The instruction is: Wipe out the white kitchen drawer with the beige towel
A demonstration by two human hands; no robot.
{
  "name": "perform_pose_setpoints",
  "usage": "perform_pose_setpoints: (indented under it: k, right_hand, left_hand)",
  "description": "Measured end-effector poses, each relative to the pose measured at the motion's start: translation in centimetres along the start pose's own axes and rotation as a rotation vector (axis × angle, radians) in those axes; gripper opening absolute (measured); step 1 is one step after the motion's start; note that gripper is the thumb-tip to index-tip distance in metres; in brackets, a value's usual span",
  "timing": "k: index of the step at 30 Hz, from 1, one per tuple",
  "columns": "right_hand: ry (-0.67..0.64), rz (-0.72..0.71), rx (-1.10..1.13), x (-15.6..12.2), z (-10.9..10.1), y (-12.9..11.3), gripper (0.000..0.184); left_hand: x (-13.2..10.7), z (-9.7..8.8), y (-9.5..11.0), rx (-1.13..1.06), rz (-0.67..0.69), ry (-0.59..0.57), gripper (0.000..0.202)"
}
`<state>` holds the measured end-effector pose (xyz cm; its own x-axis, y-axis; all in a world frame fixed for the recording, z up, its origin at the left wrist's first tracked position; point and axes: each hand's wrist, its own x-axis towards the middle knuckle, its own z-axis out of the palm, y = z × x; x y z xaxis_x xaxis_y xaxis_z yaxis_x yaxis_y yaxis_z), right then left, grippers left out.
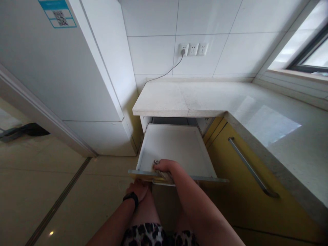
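Right hand [165,166] curled over the front edge of the open drawer [176,147], fingers clamped on a small metal object [156,162] at the drawer's front left corner (too small to identify). Left hand [139,190] lower, resting on the knee beneath the drawer front, fingers loosely together, black wristband [131,197] on the wrist. Drawer pulled well out under the worktop [184,99] edge, yellow cabinet door [238,184] just beside on the right, open floor [77,191] to the left.
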<state>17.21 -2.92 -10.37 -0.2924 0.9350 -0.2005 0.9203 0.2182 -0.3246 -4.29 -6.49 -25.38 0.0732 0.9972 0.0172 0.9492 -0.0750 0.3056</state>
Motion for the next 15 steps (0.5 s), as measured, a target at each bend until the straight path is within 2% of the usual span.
perform_pose_setpoints:
  k: [4,7,11,15]
  right_hand:
    - [-0.008,-0.072,0.005,2.0,0.6,-3.0,0.069]
    - [-0.006,-0.092,0.029,2.6,0.9,-3.7,0.070]
    - [0.015,-0.070,0.094,2.6,1.3,-2.7,0.070]
    - [0.038,-0.043,0.163,1.5,1.3,-0.2,0.066]
  left_hand:
    - [0.1,0.1,0.2,0.009,-0.023,0.015,0.048]
    - [0.1,0.1,0.2,0.008,-0.038,0.027,0.046]
    - [0.2,0.2,0.0,0.024,-0.008,0.006,0.049]
    - [0.3,0.3,-0.5,0.023,-0.002,-0.001,0.056]
